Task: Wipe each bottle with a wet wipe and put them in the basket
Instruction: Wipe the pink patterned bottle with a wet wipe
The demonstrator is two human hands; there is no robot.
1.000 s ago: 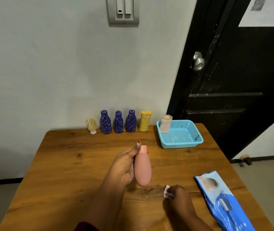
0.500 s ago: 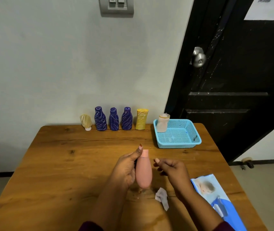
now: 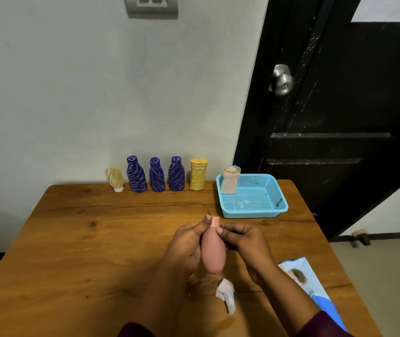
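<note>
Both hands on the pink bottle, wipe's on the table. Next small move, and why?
Probably let the right hand carry the pink bottle to the blue basket: the wipe lies on the table, in neither hand, and that hand already pinches the neck while the left hand grips the body.

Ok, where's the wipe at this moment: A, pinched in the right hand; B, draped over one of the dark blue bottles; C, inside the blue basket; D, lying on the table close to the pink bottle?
D: the white wipe lies crumpled on the table just on the near side of the pink bottle, while the left hand and right hand both hold that bottle.
</note>
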